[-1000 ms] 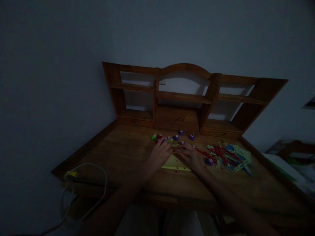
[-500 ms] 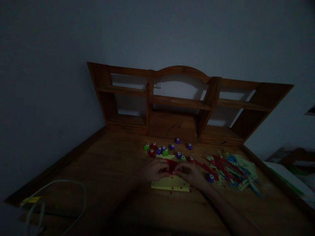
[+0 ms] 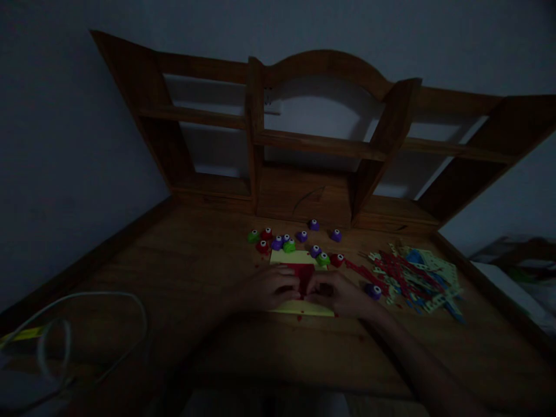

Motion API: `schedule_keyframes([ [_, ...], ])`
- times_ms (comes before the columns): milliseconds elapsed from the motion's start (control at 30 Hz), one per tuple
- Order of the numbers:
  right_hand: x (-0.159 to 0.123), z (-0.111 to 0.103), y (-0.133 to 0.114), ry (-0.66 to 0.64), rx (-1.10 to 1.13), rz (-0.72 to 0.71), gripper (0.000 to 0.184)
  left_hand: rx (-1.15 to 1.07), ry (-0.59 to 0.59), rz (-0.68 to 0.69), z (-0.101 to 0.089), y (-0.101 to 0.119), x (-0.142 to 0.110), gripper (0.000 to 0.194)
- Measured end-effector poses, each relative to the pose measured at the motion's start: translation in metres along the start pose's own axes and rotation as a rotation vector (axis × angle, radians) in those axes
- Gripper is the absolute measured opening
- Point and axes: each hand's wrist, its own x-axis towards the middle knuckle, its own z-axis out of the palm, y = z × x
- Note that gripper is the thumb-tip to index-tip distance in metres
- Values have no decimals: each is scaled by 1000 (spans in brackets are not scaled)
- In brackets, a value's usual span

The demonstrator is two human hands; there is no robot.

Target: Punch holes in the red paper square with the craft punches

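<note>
A flat red sheet (image 3: 304, 271) lies over a pale yellow sheet (image 3: 286, 256) on the wooden desk. My left hand (image 3: 275, 285) is closed on the red sheet's left side, fingers curled. From the other side, my right hand (image 3: 332, 289) pinches the same sheet near its right edge. The fingertips of both hands almost meet at its lower middle. Small red bits (image 3: 299, 318) are scattered by the yellow sheet's front edge. The dim light hides the exact finger contact.
Behind the sheets sit several small one-eyed figures, among them a green one (image 3: 289, 245) and a purple one (image 3: 314, 225). A heap of red, yellow and blue strips (image 3: 417, 278) lies right. A wooden shelf unit (image 3: 321, 139) stands behind; a white cable (image 3: 145, 315) loops at left.
The camera has tilted down and come closer, so the shelf looks larger. More of the red sheet shows between my hands, which stay at the same place over the yellow sheet.
</note>
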Motion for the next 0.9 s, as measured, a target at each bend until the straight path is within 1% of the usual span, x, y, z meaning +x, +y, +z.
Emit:
schedule_keyframes([
  [200,3,0,1,-17,20,13,13,25,-24,-2,2,-3,-1,23],
  [367,5,0,-1,-7,-36,45,16,55,-11,5,5,-6,0,23],
  [533,5,1,3,10,-96,17,8,88,-8,13,6,-4,0,23],
  [633,6,1,4,5,-96,0,6,81,-25,24,5,-4,0,22],
  [767,6,1,2,-6,-79,3,11,69,-56,39,3,-4,-1,22],
  [900,6,0,0,-13,-78,13,10,84,-74,15,3,-4,-1,21],
])
